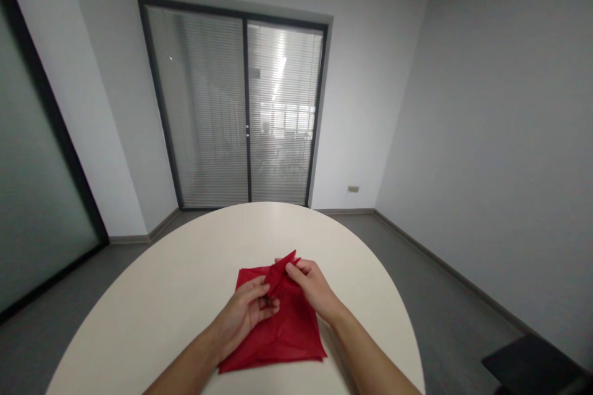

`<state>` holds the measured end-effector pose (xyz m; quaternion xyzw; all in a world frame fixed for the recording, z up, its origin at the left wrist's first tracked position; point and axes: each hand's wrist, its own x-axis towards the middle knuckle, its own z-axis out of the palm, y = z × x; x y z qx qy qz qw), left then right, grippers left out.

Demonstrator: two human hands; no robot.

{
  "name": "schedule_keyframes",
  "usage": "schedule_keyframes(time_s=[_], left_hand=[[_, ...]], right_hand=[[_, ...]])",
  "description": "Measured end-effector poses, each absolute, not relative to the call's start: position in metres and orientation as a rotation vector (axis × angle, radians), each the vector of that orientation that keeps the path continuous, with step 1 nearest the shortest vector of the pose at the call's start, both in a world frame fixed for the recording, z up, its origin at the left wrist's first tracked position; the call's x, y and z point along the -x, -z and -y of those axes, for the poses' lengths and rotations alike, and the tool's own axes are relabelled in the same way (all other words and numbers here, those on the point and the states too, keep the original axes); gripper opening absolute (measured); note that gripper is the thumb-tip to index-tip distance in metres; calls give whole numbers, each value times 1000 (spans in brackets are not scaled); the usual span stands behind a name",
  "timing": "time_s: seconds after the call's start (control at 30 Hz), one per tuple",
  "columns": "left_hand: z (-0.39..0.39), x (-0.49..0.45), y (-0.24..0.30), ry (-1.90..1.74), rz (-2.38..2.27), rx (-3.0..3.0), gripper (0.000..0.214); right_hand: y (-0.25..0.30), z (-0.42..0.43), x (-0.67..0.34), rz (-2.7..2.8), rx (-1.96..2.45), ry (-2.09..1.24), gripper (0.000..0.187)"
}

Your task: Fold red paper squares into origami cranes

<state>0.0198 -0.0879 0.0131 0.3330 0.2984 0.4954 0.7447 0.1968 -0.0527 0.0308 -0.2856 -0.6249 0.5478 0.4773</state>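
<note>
- Red cloth (290, 333) lies on the white table (185, 271), on the near half of the tabletop, a little back from the edge closest to you. Most of it lies flat, but one corner is lifted into a peak above the tabletop.
- Your left hand (245, 311) rests on the middle of the cloth. Its fingers are curled and the thumb is closed against them, pinching a fold of the fabric.
- Your right hand (312, 287) sits just beside it, toward the table's right side. Thumb and forefinger are nipped tight on the raised peak, and the other fingers are curled in behind.
- Both your forearms come in over the table's near edge, and your hands almost touch above the cloth.
- Beyond the table's far edge stands a dark-framed glass sliding door (245, 117) with slatted blinds.
- Past the table's far right, low on the wall, sits a small socket plate (353, 189).
- Off the table's near right side a dark seat (532, 364) shows only in part; you cannot tell its kind.
</note>
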Motion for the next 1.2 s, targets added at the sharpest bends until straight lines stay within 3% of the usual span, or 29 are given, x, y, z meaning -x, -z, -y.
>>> schedule_keyframes(time_s=[0.27, 0.43, 0.7, 0.73, 0.83, 0.93, 1.07, 1.2], left_hand=[[82, -19, -6, -1313, -901, -1232, 58], [81, -22, -6, -1327, -1009, -1348, 37], [82, -22, -15, -1375, -1111, -1372, 26], [82, -22, -15, -1409, -1133, -1376, 26], [83, -22, -13, -1459, -1116, -1353, 28], [83, -23, -13, -1451, -1067, -1287, 32], [82, -23, -16, -1435, -1054, -1220, 37], [83, -23, -16, -1425, -1079, -1175, 41]], right_hand=[[-31, 54, -191, 1628, 733, -1131, 38], [-31, 53, -192, 1640, 734, -1164, 41], [-25, 50, -197, 1561, 777, -1269, 41], [-22, 51, -195, 1520, 781, -1281, 48], [-11, 55, -186, 1413, 754, -1382, 92], [-4, 54, -180, 1314, 719, -1456, 103], [-9, 45, -185, 1196, 652, -1424, 99], [-16, 46, -189, 1219, 614, -1393, 70]])
